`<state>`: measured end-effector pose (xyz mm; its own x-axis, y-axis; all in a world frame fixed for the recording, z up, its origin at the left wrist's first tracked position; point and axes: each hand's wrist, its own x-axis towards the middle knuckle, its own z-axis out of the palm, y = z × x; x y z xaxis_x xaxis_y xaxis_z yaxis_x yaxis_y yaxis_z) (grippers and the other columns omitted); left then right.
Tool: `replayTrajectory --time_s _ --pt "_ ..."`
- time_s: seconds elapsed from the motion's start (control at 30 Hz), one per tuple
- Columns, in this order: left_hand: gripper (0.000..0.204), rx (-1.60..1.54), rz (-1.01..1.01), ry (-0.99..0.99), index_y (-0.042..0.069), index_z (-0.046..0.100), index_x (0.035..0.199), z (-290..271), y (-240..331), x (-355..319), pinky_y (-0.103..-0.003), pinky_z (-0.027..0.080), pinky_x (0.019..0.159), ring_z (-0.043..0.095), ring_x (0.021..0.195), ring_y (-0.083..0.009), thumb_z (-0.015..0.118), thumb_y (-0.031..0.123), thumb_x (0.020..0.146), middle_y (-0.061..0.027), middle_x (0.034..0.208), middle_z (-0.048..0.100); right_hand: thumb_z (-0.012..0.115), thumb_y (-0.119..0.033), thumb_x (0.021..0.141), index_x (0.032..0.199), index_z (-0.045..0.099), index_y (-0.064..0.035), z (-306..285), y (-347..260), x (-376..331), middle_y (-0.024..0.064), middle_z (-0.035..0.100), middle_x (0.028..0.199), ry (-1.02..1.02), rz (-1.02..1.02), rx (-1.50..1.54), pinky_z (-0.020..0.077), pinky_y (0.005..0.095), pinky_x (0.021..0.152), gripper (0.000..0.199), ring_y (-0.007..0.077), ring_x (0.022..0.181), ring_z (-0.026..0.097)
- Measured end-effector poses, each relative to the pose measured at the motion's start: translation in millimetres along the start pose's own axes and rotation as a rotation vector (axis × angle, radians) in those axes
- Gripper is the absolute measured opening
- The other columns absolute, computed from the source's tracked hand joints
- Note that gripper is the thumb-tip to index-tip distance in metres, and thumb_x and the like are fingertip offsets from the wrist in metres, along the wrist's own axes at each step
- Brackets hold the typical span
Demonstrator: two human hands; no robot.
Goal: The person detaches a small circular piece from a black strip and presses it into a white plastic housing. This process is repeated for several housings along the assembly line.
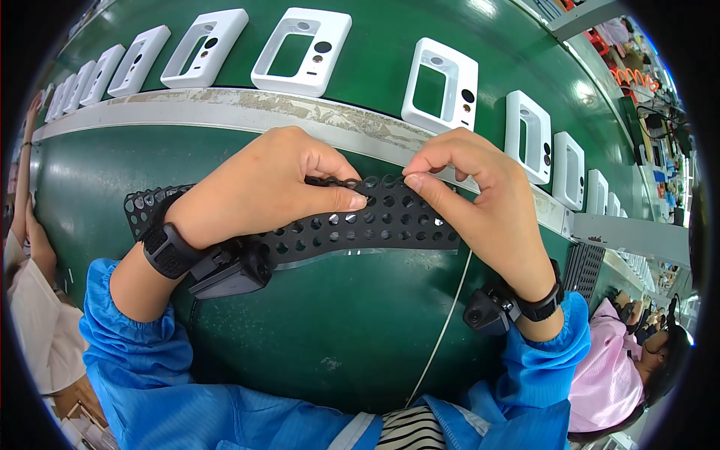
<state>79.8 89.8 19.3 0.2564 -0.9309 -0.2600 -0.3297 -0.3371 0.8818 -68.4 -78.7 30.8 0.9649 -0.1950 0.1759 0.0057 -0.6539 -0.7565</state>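
Note:
A long black sheet (360, 236) punched with rows of round holes lies bowed across the middle, with clear film showing along its lower edge. My left hand (262, 187) is closed on its upper edge, thumb on top and the other fingers curled behind. Close by, my right hand (472, 184) pinches at the same upper edge between thumb and index finger. Whether a small loose piece sits in that pinch is too small to tell. The sheet's far left end (142, 210) sticks out past my left wrist.
Beyond a worn pale rail (247, 105), white plastic housings (300, 52) with rectangular openings stand in a row on a green belt (382, 30). The green worktop (330, 322) lies under my arms. People sit at left (45, 322) and right (607, 367). Black slotted trays (583, 266) are at right.

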Motion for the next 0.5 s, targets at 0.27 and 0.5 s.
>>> replayTrajectory --time_s 0.27,0.5 --pt "0.017 0.018 0.019 -0.003 -0.002 0.067 0.089 -0.7 1.5 1.3 -0.02 0.044 0.06 0.054 0.064 -0.0039 0.068 0.013 0.081 -0.0032 0.072 0.066 0.063 -0.004 0.078 0.084 0.062 -0.0035 0.7 1.4 -0.7 0.0021 0.061 0.084 -0.002 -0.017 -0.016 0.0388 0.0242 0.065 0.006 0.013 0.077 0.054" --pt "0.024 0.011 0.032 0.035 0.002 0.068 0.09 1.7 -1.4 0.8 -0.027 0.046 0.061 0.059 0.061 -0.0166 0.069 0.022 0.078 -0.0112 0.071 0.066 0.061 -0.008 0.081 0.088 0.061 -0.0034 -1.3 6.8 21.8 0.0018 0.061 0.092 0.08 -0.019 -0.018 0.0392 0.0223 0.066 0.008 0.0101 0.075 0.051"
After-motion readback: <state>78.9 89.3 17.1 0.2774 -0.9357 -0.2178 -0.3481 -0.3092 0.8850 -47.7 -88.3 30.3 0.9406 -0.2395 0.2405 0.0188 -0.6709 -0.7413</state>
